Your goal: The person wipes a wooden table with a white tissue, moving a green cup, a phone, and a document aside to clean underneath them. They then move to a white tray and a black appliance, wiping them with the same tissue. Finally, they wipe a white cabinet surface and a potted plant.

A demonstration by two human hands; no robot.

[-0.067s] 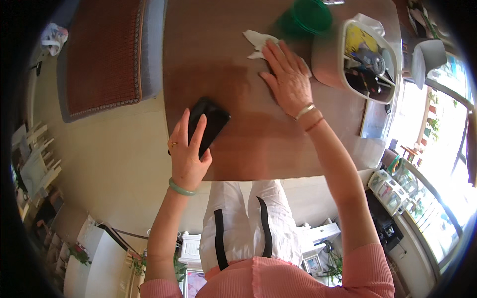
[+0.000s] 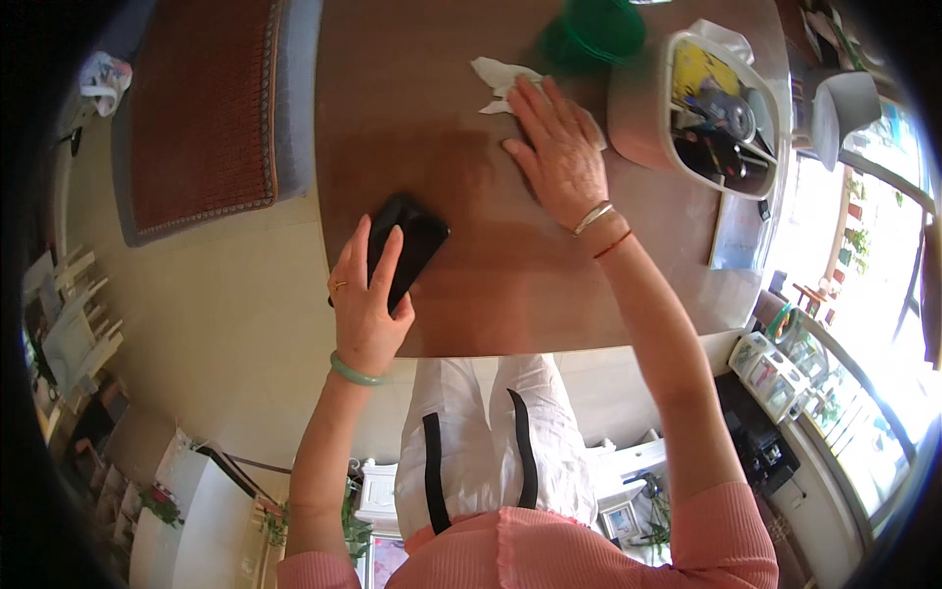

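My left hand [image 2: 368,299] is closed around a black smartphone [image 2: 420,240] near the table's left front edge, with two fingers stretched over its dark face. The phone's lower part is hidden under my fingers. My right hand [image 2: 561,157] lies flat with its fingers stretched out on a crumpled white tissue [image 2: 500,79], pressing it against the brown table [image 2: 451,128]. Part of the tissue pokes out past the fingertips, and the rest is covered by the hand.
Right of my right hand stands a pale oval bin [image 2: 643,118] full of small items. A green mesh basket [image 2: 599,34] is behind it. At the table's right edge lies a pale booklet [image 2: 738,234]. A chair with a brown woven seat [image 2: 201,108] stands to the left.
The whole view has shifted a little to the left. Against the table, both hands, the phone and the tissue keep nearly the same places.
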